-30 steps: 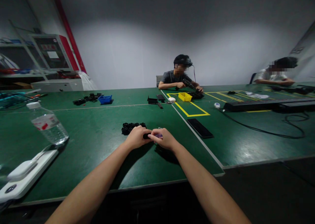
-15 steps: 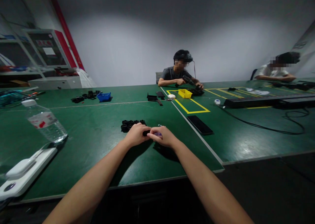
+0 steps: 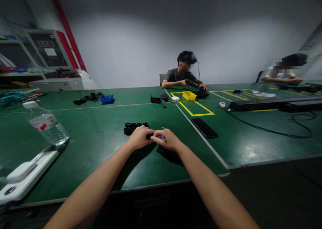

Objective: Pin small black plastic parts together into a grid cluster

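My left hand (image 3: 139, 137) is closed around a small black part (image 3: 150, 135), most of which the fingers hide. My right hand (image 3: 167, 139) meets it from the other side, its fingertips at the black part. A shiny purple, partly see-through object (image 3: 162, 138) is gripped in the right hand; its kind cannot be made out. Just behind the left hand, several black block-like parts (image 3: 129, 129) sit in a tight group on the green table (image 3: 95, 162). Both hands are held above the tabletop near its front edge.
A black phone (image 3: 204, 127) lies to the right. At left stand a water bottle (image 3: 46, 123) and a white power strip (image 3: 32, 175). Farther back are a blue bin (image 3: 106, 99), a yellow bin (image 3: 189, 95) and loose black parts (image 3: 88, 98). Two people sit across the table.
My hands and what they hold look unmoved. Across the table, the co-worker's hand-held tool has shifted slightly left and down.
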The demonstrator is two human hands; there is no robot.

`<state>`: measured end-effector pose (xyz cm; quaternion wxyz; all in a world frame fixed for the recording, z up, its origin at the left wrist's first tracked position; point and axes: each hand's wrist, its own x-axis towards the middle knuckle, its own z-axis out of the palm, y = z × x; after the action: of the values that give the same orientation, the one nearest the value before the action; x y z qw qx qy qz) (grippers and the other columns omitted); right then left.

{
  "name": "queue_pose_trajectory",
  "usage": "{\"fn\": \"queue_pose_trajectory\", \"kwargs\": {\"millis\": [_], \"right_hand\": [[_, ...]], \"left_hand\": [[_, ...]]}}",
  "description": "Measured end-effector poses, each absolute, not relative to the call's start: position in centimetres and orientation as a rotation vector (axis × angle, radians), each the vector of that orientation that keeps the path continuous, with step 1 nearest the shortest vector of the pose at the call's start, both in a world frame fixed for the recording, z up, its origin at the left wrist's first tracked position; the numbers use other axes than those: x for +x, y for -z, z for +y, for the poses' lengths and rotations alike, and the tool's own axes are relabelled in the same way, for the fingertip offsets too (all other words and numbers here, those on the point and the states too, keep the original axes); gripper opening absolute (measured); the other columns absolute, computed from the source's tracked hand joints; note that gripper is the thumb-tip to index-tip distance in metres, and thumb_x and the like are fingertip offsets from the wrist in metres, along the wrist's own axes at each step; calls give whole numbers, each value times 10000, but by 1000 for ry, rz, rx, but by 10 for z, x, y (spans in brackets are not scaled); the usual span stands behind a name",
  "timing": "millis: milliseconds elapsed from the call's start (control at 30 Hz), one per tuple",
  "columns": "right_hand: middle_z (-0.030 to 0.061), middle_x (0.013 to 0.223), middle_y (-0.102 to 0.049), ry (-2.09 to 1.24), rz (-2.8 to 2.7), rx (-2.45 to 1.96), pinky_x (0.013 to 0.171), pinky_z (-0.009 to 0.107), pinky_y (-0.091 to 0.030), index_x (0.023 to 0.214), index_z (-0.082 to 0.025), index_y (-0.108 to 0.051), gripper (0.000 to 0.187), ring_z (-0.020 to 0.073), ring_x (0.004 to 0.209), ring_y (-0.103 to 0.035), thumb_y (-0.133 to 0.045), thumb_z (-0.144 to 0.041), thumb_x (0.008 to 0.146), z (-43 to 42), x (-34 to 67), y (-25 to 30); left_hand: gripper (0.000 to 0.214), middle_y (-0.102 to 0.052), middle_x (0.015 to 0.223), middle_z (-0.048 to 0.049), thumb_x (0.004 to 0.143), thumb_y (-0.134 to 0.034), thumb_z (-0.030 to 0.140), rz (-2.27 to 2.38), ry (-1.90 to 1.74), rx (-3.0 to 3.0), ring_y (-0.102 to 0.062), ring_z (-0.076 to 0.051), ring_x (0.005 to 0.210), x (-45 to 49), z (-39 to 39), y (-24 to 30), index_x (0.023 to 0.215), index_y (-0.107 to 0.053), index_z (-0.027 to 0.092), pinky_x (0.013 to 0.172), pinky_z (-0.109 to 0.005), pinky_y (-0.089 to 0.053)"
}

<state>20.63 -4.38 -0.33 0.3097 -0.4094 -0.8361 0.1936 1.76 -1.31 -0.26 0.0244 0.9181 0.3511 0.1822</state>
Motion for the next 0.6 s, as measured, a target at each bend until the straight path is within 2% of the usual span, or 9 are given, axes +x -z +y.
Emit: {"fn": "queue_pose_trajectory", "kwargs": {"millis": [333,600], "right_hand": [[4,650,-635,-519,-2166,-1087,581,233,-352,722,-189,-692,194,127,597,-533,-622,-338,825,-45,205,2],[12,688,-661,-505,-2078,-1103,602,233,-384,759,-188,-686,167,134,619,-549,-591,-304,830,-44,205,2]], "left_hand": [[266,-709,946,-34,785,-680,279,1119,-569,2802,-590,-205,869,16,-13,4,1049,-694,247,775,-300,-392],[276,-709,952,-41,804,-677,365,1128,-586,2784,-593,-207,868,16,-14,1,1052,-693,244,777,-302,-405]]}}
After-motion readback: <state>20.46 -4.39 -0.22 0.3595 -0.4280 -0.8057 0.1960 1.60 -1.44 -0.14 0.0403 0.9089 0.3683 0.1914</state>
